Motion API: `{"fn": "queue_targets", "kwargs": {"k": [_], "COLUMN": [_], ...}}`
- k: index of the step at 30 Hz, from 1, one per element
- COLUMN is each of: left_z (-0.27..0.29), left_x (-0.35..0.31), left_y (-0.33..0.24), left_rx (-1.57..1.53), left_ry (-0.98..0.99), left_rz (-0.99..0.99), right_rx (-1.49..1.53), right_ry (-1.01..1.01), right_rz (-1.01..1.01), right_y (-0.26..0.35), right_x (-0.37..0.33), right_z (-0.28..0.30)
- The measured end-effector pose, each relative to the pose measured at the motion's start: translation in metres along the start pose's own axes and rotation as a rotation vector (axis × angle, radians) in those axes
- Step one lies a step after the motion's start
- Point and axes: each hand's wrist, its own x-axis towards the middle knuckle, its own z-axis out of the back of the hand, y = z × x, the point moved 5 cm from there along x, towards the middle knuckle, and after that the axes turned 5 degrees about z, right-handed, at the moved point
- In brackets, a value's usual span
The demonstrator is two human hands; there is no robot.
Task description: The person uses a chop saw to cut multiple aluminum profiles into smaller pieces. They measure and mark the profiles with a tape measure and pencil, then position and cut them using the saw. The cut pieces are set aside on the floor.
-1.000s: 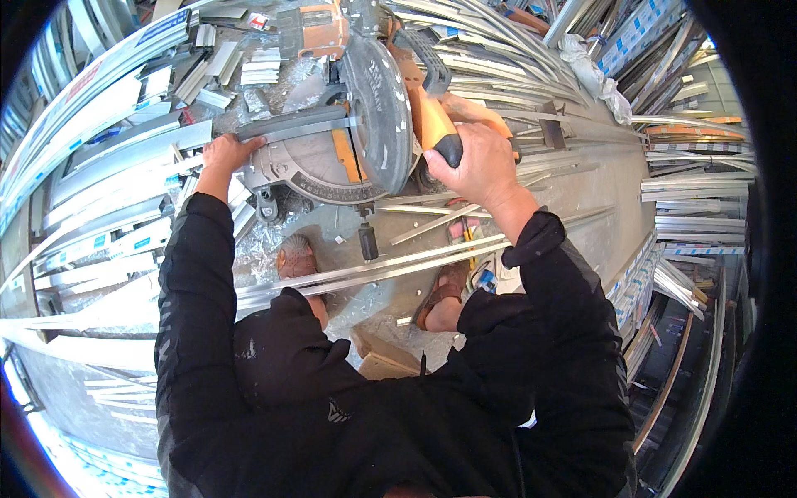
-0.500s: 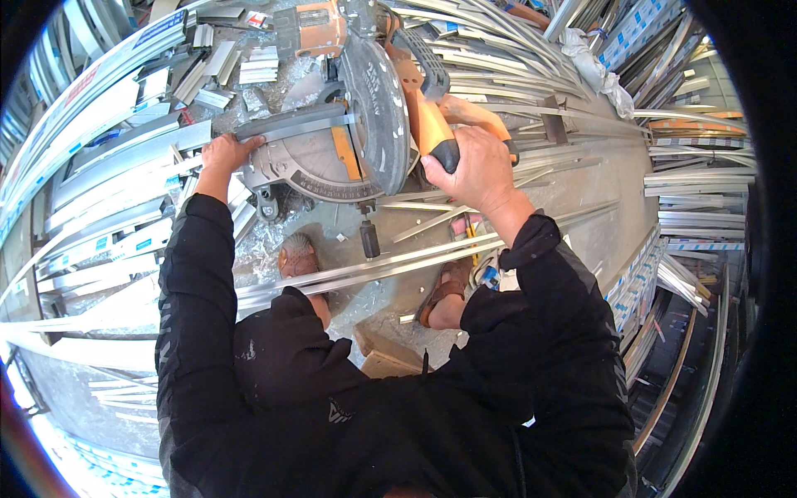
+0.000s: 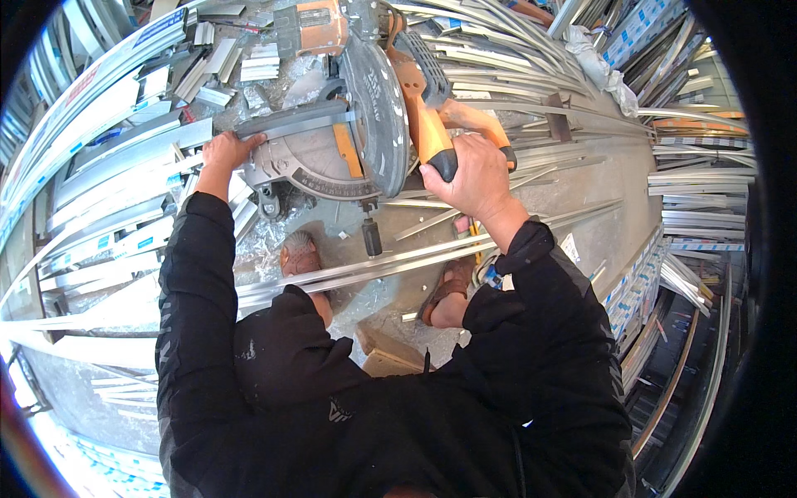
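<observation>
An orange and grey mitre saw (image 3: 357,124) stands on the floor ahead of me, its round blade guard (image 3: 378,108) lowered over the turntable. My right hand (image 3: 469,174) is closed around the saw's orange and black handle (image 3: 436,145). A grey metal strip (image 3: 290,123) lies across the saw's fence, and my left hand (image 3: 228,151) presses on its left end. Both arms are in black sleeves. My feet in brown sandals (image 3: 299,257) show below the saw.
Long aluminium profiles (image 3: 374,266) lie across the floor between my feet and the saw. Stacks of metal profiles (image 3: 100,191) fill the left side and more profiles (image 3: 697,191) the right. Short offcuts (image 3: 216,62) and metal shavings lie behind the saw. A wooden block (image 3: 390,357) sits under me.
The saw head and my right hand have shifted slightly toward the top of the view. My left hand stays on the metal strip.
</observation>
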Motion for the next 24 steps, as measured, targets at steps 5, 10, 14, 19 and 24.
{"fn": "queue_targets", "kwargs": {"k": [5,10,14,19,24], "left_z": [0.001,0.0,-0.002,-0.004,-0.004], "left_x": [0.0,0.001,0.003,0.007,0.005], "left_y": [-0.001,0.0,0.0,0.002,0.002], "left_rx": [0.012,0.007,0.009,0.011,0.003], "left_ry": [0.013,0.015,0.019,0.02,-0.008], "left_rz": [0.0,0.009,0.008,0.005,-0.011], "right_rx": [-0.008,-0.014,-0.021,-0.002,-0.014], "right_ry": [-0.026,-0.028,-0.043,-0.066,-0.046], "right_rz": [-0.001,-0.002,0.008,0.01,0.007], "right_y": [0.001,0.0,0.0,0.001,0.003], "right_x": [-0.004,-0.008,-0.012,-0.016,-0.017], "right_z": [-0.004,-0.009,-0.012,-0.017,-0.015]}}
